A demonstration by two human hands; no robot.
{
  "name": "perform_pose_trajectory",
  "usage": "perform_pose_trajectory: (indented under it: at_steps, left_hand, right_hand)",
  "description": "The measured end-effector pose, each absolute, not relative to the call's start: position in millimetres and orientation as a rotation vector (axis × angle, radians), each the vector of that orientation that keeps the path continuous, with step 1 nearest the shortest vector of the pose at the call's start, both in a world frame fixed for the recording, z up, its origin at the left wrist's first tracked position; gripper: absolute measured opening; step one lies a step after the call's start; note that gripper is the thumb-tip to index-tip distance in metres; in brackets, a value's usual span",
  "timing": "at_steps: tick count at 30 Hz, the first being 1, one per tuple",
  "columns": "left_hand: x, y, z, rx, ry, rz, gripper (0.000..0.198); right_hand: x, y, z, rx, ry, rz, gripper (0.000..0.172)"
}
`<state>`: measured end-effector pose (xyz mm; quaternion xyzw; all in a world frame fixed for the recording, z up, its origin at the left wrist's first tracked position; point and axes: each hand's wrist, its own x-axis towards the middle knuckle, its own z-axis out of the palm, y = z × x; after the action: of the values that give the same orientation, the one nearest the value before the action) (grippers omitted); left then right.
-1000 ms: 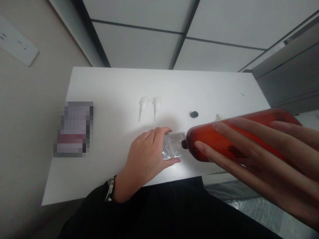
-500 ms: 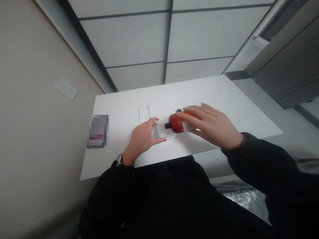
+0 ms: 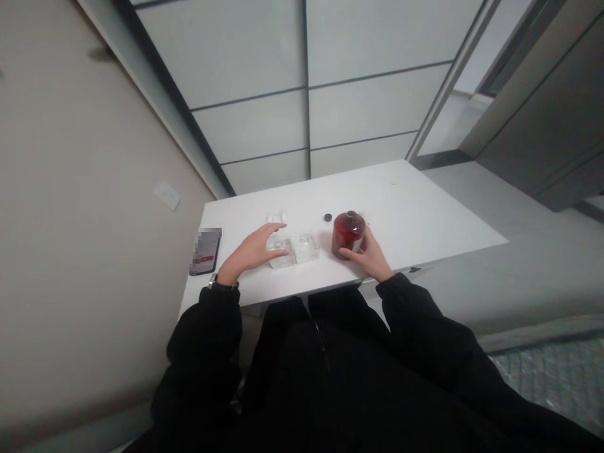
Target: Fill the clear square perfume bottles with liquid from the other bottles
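Two square clear containers, a left one (image 3: 282, 258) and a right one (image 3: 307, 249), stand side by side on the white table. My left hand (image 3: 252, 251) curves around the left container with thumb and fingers spread apart; whether it touches the container I cannot tell. A reddish-brown bottle (image 3: 348, 234) with a pale label stands upright to their right. My right hand (image 3: 374, 255) is wrapped around its right side, thumb at the front. Behind, a small black cap (image 3: 328, 217) lies on the table.
Two small white pieces (image 3: 276, 216) lie behind my left hand. A phone (image 3: 206, 251), partly blurred out, rests at the table's left edge. The white table (image 3: 425, 220) stands before a panelled sliding door (image 3: 264, 126), with a wall (image 3: 94, 220) on the left.
The reddish-brown bottle was tilted, its dark neck over the clear containers. It is now upright to their right, still in my right hand. My left hand stays by the containers; the view has shifted.
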<state>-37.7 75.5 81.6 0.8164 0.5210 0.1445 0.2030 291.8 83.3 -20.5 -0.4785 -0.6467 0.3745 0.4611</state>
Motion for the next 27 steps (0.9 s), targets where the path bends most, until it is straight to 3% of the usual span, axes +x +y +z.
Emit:
perform_pose_trajectory:
  at_steps: [7, 14, 20, 27]
  left_hand:
    - [-8, 78, 77, 2.351, 1.493, 0.249, 0.078]
    - [-12, 81, 67, 2.393, 1.515, 0.245, 0.063]
    - [-18, 93, 70, 2.383, 1.547, 0.218, 0.069]
    - [-19, 94, 77, 2.345, 1.537, 0.313, 0.076]
  right_hand:
    - [300, 90, -24, -1.159, -1.591, 0.840, 0.088]
    - [308, 98, -28, -1.200, -1.637, 0.790, 0.078]
    - [291, 115, -18, -1.220, -1.740, 0.795, 0.066]
    - [265, 146, -12, -1.267, -1.811, 0.840, 0.069]
